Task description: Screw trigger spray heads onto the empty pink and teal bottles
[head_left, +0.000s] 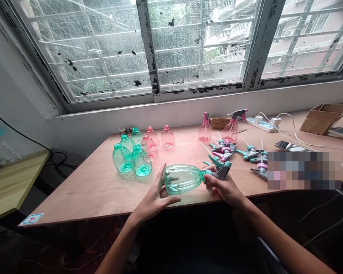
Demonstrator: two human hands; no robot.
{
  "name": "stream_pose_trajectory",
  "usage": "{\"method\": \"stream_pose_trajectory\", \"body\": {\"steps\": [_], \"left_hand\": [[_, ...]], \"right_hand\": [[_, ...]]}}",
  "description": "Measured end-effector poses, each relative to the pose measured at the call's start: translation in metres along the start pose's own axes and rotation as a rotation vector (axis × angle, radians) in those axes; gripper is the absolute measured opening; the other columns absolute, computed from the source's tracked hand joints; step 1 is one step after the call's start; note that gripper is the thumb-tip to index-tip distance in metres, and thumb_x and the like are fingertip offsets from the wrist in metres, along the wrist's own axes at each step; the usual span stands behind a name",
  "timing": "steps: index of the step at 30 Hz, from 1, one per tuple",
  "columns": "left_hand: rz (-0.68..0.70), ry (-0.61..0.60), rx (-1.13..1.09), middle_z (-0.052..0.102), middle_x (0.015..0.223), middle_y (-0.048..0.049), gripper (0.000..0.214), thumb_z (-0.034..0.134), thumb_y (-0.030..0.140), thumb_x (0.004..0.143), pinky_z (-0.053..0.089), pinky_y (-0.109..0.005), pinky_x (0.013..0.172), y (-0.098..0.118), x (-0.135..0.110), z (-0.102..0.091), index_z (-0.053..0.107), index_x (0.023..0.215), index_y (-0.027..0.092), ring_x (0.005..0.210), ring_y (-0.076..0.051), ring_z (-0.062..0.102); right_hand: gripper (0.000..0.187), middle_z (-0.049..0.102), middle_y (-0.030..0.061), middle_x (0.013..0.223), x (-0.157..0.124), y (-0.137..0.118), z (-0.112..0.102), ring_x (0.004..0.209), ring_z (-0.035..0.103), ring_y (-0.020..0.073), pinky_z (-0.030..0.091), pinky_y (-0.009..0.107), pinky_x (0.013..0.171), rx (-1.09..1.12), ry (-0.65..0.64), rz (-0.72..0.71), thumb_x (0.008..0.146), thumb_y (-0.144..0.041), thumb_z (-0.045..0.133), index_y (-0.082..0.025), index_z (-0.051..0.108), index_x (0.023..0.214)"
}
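A clear green spray bottle [184, 179] lies sideways in the air above the table's front edge, its base toward the left. My left hand [157, 194] cups the base end, thumb below and fingers behind the plastic. At the neck, my right hand [220, 186] has its fingers closed around the teal collar of the grey and teal spray head [221, 169], which sits on the bottle's mouth. Whether the collar is fully screwed down, I cannot tell. Several green bottles [142, 161] without heads stand on the left, beside pink bottles [167, 137].
Loose spray heads [250, 153] lie on the right of the table [88, 190]. Two pink bottles with heads [205, 131] stand at the back. A power strip [261, 123], white cables, a phone [293, 146] and an open cardboard box [322, 118] are further right. A blurred patch hides part of the table.
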State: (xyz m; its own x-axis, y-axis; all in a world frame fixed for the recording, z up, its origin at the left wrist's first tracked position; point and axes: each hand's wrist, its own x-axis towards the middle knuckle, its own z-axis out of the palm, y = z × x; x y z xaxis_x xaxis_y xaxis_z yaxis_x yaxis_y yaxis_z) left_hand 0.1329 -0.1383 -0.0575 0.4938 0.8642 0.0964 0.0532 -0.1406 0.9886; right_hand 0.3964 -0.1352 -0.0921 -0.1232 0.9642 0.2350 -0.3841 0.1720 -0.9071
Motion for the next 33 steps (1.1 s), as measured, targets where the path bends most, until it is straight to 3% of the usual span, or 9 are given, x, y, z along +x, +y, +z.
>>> {"method": "stream_pose_trajectory", "body": {"steps": [5,10,13,18,23,29,33], "left_hand": [[0.003,-0.029,-0.022,0.034,0.161,-0.0161,0.1,0.073,0.037,0.086,0.035,-0.047,0.118,0.0,0.001,-0.001,0.007,0.16,0.029,0.142,-0.032,0.044],[0.075,0.001,0.056,0.045,0.154,-0.0106,0.105,0.076,0.028,0.084,0.038,-0.047,0.116,-0.004,0.002,0.0,0.003,0.158,0.041,0.138,-0.029,0.049],[0.086,-0.002,0.05,0.048,0.15,-0.0112,0.102,0.073,0.027,0.087,0.041,-0.047,0.113,-0.004,0.001,0.001,0.0,0.158,0.041,0.131,-0.027,0.056],[0.01,0.004,-0.006,0.045,0.152,-0.0161,0.115,0.08,0.03,0.08,0.037,-0.049,0.116,-0.002,0.0,0.0,-0.004,0.159,0.035,0.133,-0.03,0.053],[-0.004,-0.002,-0.037,0.037,0.159,-0.0174,0.103,0.077,0.039,0.083,0.035,-0.051,0.117,-0.002,0.0,-0.001,0.01,0.16,0.029,0.141,-0.035,0.043],[0.107,0.043,0.078,0.023,0.166,-0.0076,0.099,0.081,0.028,0.079,0.04,-0.046,0.115,-0.001,-0.002,0.0,0.02,0.156,0.041,0.148,-0.034,0.033],[0.139,0.057,0.127,0.031,0.162,-0.0077,0.097,0.075,0.028,0.085,0.035,-0.049,0.118,-0.001,-0.002,0.002,0.012,0.157,0.043,0.144,-0.031,0.039]], "right_hand": [[0.031,0.057,-0.0058,0.066,-0.001,0.001,-0.001,0.043,0.049,0.0067,0.036,0.017,0.036,0.005,-0.001,0.012,0.083,-0.038,0.08,-0.021,0.055,0.092],[0.032,0.058,-0.0057,0.066,-0.002,-0.003,0.001,0.04,0.046,0.0064,0.034,0.016,0.032,-0.016,0.007,0.023,0.083,-0.041,0.079,-0.021,0.054,0.09],[0.031,0.059,-0.0048,0.066,-0.001,-0.002,0.001,0.04,0.047,0.0063,0.033,0.015,0.032,-0.044,-0.009,0.005,0.084,-0.04,0.078,-0.021,0.054,0.086],[0.027,0.059,-0.0049,0.067,0.0,0.003,-0.002,0.039,0.048,0.0061,0.036,0.017,0.033,-0.065,-0.029,-0.013,0.087,-0.038,0.076,-0.02,0.057,0.091],[0.025,0.061,-0.0049,0.068,0.0,0.006,-0.005,0.041,0.052,0.0066,0.037,0.018,0.036,-0.079,-0.059,-0.016,0.088,-0.035,0.076,-0.02,0.056,0.091],[0.027,0.066,-0.0028,0.069,-0.001,0.006,-0.008,0.041,0.054,0.0076,0.037,0.018,0.037,-0.081,-0.129,0.023,0.087,-0.036,0.076,-0.02,0.054,0.092],[0.027,0.068,-0.0015,0.071,-0.002,0.004,-0.008,0.041,0.055,0.0077,0.037,0.018,0.037,-0.099,-0.125,0.014,0.087,-0.036,0.076,-0.02,0.054,0.093]]}}
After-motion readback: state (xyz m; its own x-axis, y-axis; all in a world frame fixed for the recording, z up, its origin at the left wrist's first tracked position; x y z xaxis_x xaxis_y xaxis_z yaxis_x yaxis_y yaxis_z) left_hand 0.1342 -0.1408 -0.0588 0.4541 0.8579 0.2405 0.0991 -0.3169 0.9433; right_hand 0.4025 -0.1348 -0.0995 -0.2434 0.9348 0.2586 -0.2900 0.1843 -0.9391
